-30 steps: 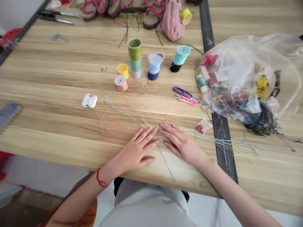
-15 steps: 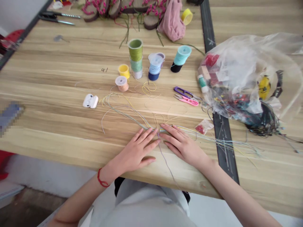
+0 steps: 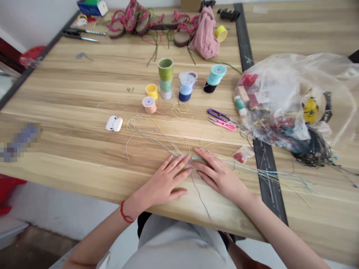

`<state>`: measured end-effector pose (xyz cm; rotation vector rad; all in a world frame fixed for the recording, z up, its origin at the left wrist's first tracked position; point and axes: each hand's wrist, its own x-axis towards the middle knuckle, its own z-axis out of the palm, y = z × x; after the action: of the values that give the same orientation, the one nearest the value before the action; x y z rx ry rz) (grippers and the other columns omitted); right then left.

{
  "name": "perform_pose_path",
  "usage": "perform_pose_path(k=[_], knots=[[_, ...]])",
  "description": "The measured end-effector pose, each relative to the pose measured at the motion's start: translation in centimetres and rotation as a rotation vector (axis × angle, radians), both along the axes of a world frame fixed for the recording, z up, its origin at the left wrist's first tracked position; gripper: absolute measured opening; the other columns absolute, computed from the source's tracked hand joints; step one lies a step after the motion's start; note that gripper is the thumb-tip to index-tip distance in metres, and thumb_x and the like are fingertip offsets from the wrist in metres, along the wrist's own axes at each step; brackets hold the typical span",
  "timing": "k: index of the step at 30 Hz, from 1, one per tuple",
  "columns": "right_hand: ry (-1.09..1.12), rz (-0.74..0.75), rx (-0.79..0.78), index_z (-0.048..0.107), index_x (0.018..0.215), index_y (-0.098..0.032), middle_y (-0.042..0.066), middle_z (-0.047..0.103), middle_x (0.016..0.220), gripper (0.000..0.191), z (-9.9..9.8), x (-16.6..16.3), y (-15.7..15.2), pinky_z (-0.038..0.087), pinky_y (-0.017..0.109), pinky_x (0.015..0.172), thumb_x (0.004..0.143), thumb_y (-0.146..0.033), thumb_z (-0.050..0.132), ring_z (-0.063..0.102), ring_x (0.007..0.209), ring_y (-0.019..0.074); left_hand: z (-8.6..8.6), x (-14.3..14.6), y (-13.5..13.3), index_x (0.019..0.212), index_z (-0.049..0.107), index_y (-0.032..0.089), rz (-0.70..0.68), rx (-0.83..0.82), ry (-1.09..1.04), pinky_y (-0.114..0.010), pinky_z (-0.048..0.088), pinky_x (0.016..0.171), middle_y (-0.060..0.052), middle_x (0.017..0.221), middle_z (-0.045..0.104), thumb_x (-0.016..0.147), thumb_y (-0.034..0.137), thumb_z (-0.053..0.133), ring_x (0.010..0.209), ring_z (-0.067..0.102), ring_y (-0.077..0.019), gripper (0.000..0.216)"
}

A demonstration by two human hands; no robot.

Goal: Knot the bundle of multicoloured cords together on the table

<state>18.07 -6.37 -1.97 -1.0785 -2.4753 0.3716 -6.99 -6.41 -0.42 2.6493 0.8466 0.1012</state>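
Note:
A bundle of thin yellow, blue and pale green cords (image 3: 246, 167) runs across the wooden table, fanning out to both sides. My left hand (image 3: 165, 181) lies palm down with fingers spread, its fingertips at the left part of the bundle. On the right part rests my right hand (image 3: 220, 173), flat, fingers extended and slightly apart. Between the fingertips the cords meet, and a purple cord (image 3: 201, 198) trails from there over the table's front edge. Loose beige cord ends (image 3: 206, 140) curl beyond the fingers. Part of the bundle is hidden under my hands.
Several thread spools, including a green stack (image 3: 165, 71), stand mid-table. Purple thread snips (image 3: 221, 115) and pink snips (image 3: 226, 124) lie right of them. A white earphone case (image 3: 114, 123) sits left. A clear plastic bag (image 3: 283, 82) of supplies fills the right; strappy sandals (image 3: 168, 22) lie behind.
The whole view has shifted slightly, with more of the table's far side showing. Both hands stay flat on the cords in nearly the same pose.

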Motion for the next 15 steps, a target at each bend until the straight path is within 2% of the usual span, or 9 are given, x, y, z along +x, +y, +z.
perform_pose_path(k=[4,9,15], knots=[[-0.002,-0.014,0.03,0.06,0.122,-0.018,0.019,0.044,0.15,0.026,-0.2,0.0,0.0,0.047,0.051,0.108,0.097,-0.02,0.05,0.042,0.141,0.0294,0.1,-0.1,0.0,0.15,0.034,0.016,0.006,-0.003,-0.001,-0.05,0.014,0.124,-0.012,0.165,0.012,0.097,0.044,0.052,0.153,0.007,-0.0265,0.063],[0.07,-0.055,0.098,0.061,0.105,-0.019,0.017,0.053,0.141,0.013,-0.6,-0.3,0.4,0.051,0.047,0.101,0.097,-0.022,0.052,0.05,0.133,0.0286,0.4,-0.1,-0.2,0.156,0.021,0.017,0.032,0.005,-0.015,-0.05,0.012,0.125,-0.009,0.165,0.011,0.094,0.044,0.056,0.153,0.005,-0.0258,0.076],[0.115,-0.079,0.174,0.058,0.092,-0.022,0.013,0.061,0.127,0.013,-1.4,-0.2,0.9,0.051,0.045,0.093,0.098,-0.028,0.048,0.058,0.117,0.0276,0.5,-0.3,-0.6,0.156,0.021,0.02,0.149,0.05,-0.02,-0.06,0.009,0.122,-0.008,0.166,0.008,0.096,0.052,0.049,0.153,0.001,-0.0289,0.073]])
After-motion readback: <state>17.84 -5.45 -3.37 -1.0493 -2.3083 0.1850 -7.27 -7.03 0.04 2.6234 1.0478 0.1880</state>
